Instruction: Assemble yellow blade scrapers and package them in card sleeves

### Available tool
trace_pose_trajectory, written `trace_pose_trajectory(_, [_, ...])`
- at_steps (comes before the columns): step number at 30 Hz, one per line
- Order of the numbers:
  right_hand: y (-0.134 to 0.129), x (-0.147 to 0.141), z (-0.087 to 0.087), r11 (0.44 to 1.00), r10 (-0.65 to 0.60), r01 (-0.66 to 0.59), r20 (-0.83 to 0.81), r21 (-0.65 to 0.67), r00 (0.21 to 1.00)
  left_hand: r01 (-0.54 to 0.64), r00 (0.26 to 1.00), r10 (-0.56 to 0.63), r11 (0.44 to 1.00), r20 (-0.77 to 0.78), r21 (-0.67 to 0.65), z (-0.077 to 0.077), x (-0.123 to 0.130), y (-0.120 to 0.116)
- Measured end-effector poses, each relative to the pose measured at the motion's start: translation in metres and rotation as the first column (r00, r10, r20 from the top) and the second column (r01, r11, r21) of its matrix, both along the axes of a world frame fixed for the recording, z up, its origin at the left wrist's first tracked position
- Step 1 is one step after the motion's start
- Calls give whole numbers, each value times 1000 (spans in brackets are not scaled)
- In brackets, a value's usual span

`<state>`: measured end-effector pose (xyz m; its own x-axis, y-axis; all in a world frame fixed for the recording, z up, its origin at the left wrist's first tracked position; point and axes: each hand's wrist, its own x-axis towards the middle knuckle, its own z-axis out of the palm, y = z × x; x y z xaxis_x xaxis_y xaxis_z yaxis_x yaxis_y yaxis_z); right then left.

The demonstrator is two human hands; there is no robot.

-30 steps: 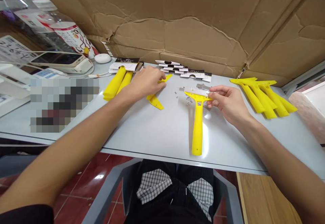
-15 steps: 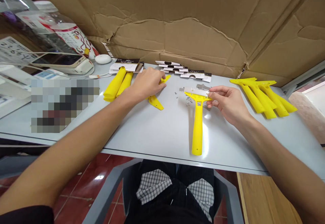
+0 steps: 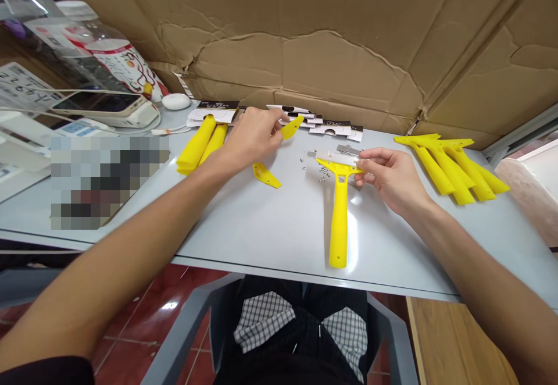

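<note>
My left hand point(image 3: 257, 136) pinches a flat yellow plastic cover piece point(image 3: 293, 127) between thumb and fingers, raised over the table. Below it, a similar yellow piece with small holes point(image 3: 267, 176) lies flat. The fingers of my right hand point(image 3: 390, 180) grip the right end of a yellow scraper's head point(image 3: 339, 222); its long handle points toward me. Across that head lies a pale strip point(image 3: 333, 157), with a metal end showing at its left. Behind it is a grey metal plate point(image 3: 349, 150). Several tiny metal nuts or screws point(image 3: 324, 173) are scattered beside the head.
Several yellow scraper handles point(image 3: 457, 170) lie at the right; others point(image 3: 196, 146) lie at the left under packaging cards. More folded cards point(image 3: 330, 128) line the back by the cardboard wall point(image 3: 305, 65). A bottle point(image 3: 124, 62) and phone point(image 3: 100, 103) stand at the far left.
My left hand has lifted the yellow cover piece off the table and turned it up to the right. My right hand and the scraper stay in place.
</note>
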<state>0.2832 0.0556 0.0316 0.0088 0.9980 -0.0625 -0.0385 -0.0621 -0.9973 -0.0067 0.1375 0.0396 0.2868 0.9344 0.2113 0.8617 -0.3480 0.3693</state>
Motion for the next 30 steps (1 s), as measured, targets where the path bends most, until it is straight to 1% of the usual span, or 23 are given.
trace_pose_trajectory(2, [0, 1, 0, 1000, 4, -4, 0, 1, 1000, 19, 995, -21, 1000, 97, 23, 4, 5, -4])
trace_pose_trajectory(4, [0, 1, 0, 1000, 9, -9, 2, 2, 1000, 87, 970, -83, 996, 228, -7, 7, 10, -9])
trace_pose_trajectory(6, [0, 1, 0, 1000, 12, -12, 11, 1, 1000, 170, 920, -132, 983, 370, -74, 10, 16, -15])
trace_pose_trajectory(8, [0, 0, 0, 1000, 8, -8, 21, -4, 1000, 236, 867, -150, 964, 475, -126, 13, 21, -22])
trace_pose_trajectory(12, [0, -1, 0, 1000, 0, 0, 25, -11, 1000, 320, 775, -174, 937, 608, -140, 17, 30, -35])
trace_pose_trajectory(16, [1, 0, -3, 1000, 15, -15, 19, 4, 1000, 411, 698, -201, 899, 687, -155, 14, 37, -45])
trace_pose_trajectory(18, [1, 0, -5, 1000, 18, -18, 14, 15, 1000, 421, 678, -215, 898, 703, -131, 10, 41, -48])
trace_pose_trajectory(22, [0, 0, -4, 1000, 16, -16, 8, 12, 1000, 360, 671, -224, 932, 707, -47, 2, 48, -52])
trace_pose_trajectory(26, [-2, -1, -1, 1000, 24, -24, 5, 4, 1000, 320, 653, -150, 943, 742, -91, -3, 52, -51])
trace_pose_trajectory(30, [-2, 0, -2, 999, 39, -39, 0, 14, 999, 284, 650, -162, 958, 742, -39, -8, 52, -48])
